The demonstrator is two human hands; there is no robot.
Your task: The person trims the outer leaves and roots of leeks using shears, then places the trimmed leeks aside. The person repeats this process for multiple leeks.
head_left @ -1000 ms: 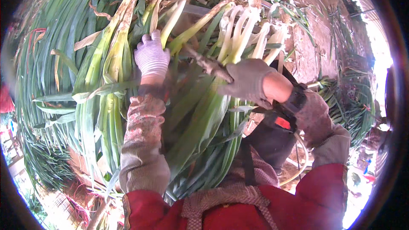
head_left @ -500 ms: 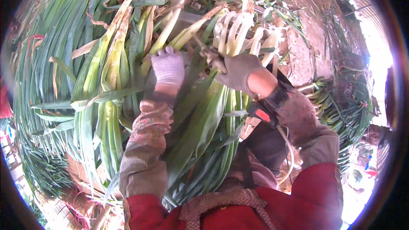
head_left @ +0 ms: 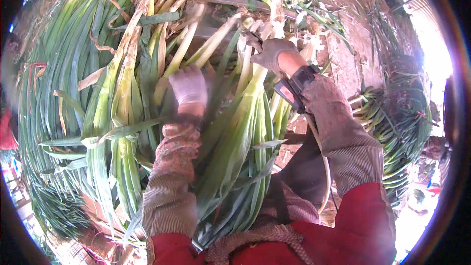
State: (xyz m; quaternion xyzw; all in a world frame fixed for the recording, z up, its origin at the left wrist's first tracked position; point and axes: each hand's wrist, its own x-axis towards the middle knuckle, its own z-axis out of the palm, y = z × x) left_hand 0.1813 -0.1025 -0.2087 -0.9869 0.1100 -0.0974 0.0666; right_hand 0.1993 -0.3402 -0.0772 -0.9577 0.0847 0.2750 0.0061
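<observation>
grey cloth covers the right hand (head_left: 275,55) at 1 o'clock, its fingers curled round one dark tool (head_left: 253,42) beside white stems (head_left: 243,58). the pale-gloved left hand (head_left: 189,87), at 10 o'clock, is blurred, its fingers bent; whether they pinch anything, i cannot tell. two pale stalks (head_left: 214,41) slant just beyond it at 11 o'clock. one loose bunch of green onions (head_left: 240,122) fans down toward 6 o'clock between the two forearms (head_left: 170,191). one large heap (head_left: 49,113) lies at 9 o'clock, one smaller heap (head_left: 397,147) at 3, one pale hose (head_left: 325,176) at 4.
</observation>
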